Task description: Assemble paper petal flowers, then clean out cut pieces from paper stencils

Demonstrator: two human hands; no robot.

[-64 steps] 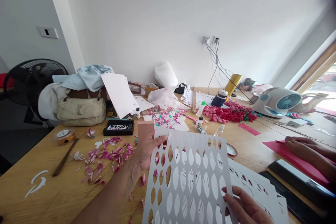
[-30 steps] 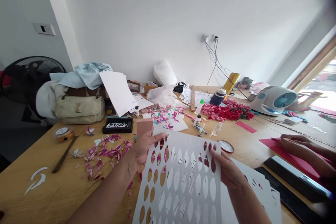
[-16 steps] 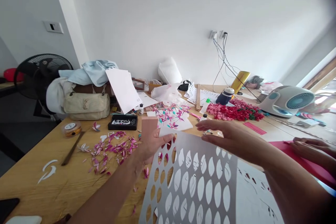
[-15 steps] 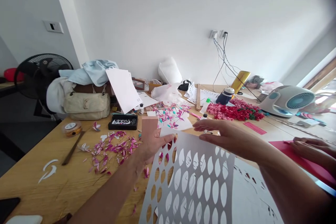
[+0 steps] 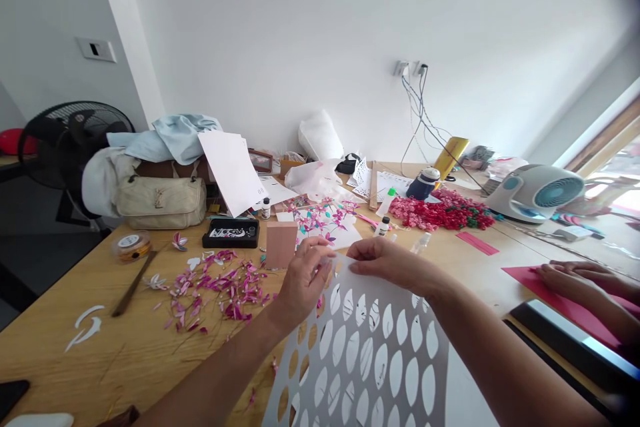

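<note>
A pale grey sheet (image 5: 345,327) with rows of leaf-shaped cut-outs slopes down in front of me over white paper (image 5: 463,383). My left hand (image 5: 306,280) is closed, its thumb and fingers pinching the sheet near the top left corner. Close beside it, my right hand (image 5: 377,257) has curled fingers gripping the top edge. Brown tabletop shows through the left column of holes. Just beyond my left hand stands a pinkish-brown block (image 5: 281,245). To its left lie many magenta petals on thin stems (image 5: 235,287).
At right, another person's hands (image 5: 575,280) rest on red sheet material (image 5: 523,277); a dark device (image 5: 575,340) lies nearer me. Farther back are small bottles (image 5: 383,226), red flower clusters (image 5: 443,210) and a fan (image 5: 537,192). A black tray (image 5: 231,233) and wooden stick (image 5: 134,283) are left.
My right hand has come down and left from above the sheet and closed on its top edge. My left fingers have closed in a pinch, and the dark device at right is now uncovered.
</note>
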